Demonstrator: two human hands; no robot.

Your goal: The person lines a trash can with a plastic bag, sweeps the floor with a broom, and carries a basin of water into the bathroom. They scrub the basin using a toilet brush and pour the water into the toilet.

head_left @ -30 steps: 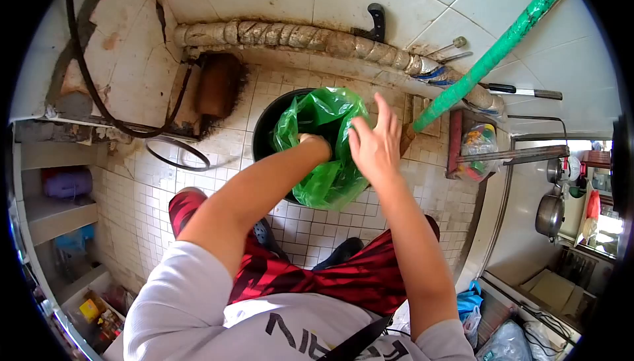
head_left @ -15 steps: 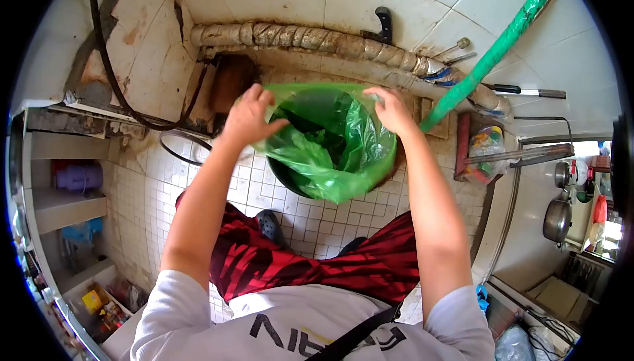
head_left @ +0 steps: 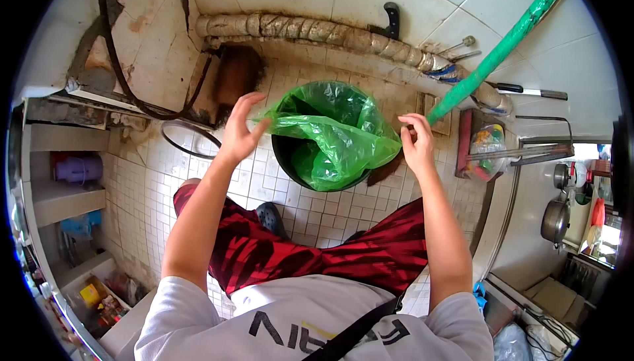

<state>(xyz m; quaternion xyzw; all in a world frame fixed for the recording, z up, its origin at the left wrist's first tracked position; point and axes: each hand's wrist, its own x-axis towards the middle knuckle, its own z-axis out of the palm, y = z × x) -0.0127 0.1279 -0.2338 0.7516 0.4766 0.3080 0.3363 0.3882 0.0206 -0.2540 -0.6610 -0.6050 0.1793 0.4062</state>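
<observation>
A green plastic bag [head_left: 360, 140] lines a dark round bin [head_left: 282, 161] on the tiled floor in front of me. The bag's near side has slumped inward, baring the bin's front rim and part of its inside. At the bag's left edge is my left hand [head_left: 242, 131], fingers spread and thumb close to the plastic. My right hand [head_left: 417, 143] is by the bag's right edge, fingers bent with a gap between thumb and forefinger. Whether either hand touches the plastic is hard to make out.
A pole wrapped in green plastic [head_left: 495, 57] leans at the right. Beside it stands a red dustpan [head_left: 464, 143] with a bag of litter [head_left: 487, 146]. A wrapped pipe [head_left: 310, 33] runs along the wall, and a dark hose [head_left: 109, 50] hangs left.
Both hands have come away from the bag's far rim, moving outward and toward me. The bag's near edge has slipped off the bin's front rim and folded inward.
</observation>
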